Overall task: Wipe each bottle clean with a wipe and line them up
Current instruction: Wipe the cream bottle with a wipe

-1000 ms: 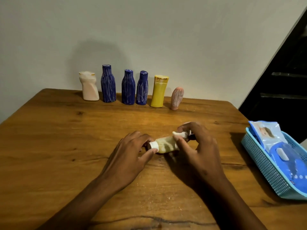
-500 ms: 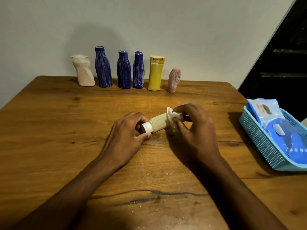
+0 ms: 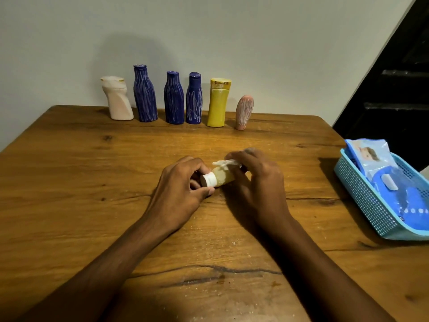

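While left hand point(image 3: 178, 189) pinches white cap point(image 3: 208, 179), right hand point(image 3: 257, 182) pinches wipe point(image 3: 224, 162) on small bottle point(image 3: 224, 176); imo roll bottle, rub all round.

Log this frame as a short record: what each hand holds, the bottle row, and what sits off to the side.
left hand: left hand grips the cap end of the small yellow bottle
right hand: right hand pinches the white wipe against the bottle's upper side
bottle pose: lying sideways, white cap toward the left hand
row by wall: six upright: cream bottle, three blue bottles, yellow bottle, pink bottle
right side: blue basket holding a wipes pack
surface: wooden table
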